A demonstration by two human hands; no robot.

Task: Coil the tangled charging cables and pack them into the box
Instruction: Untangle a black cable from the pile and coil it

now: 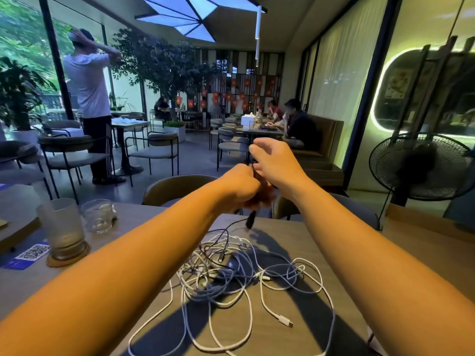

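Observation:
A tangled heap of white cables (239,278) lies on the table (144,219) in front of me, with a thin black cable (218,235) running up out of it. Both my hands are raised above the far edge of the table. My left hand (237,187) is closed around the black cable, and a black plug end (250,219) dangles below it. My right hand (275,163) pinches the same cable just above, fingers partly spread. One loose white connector (285,320) lies at the near right of the heap. No box is in view.
A tall glass (63,227) on a round coaster and a shorter glass (99,215) stand at the table's left, beside a blue QR card (28,255). Chairs (177,187) face me across the table. A floor fan (421,165) stands at right. A person stands far left.

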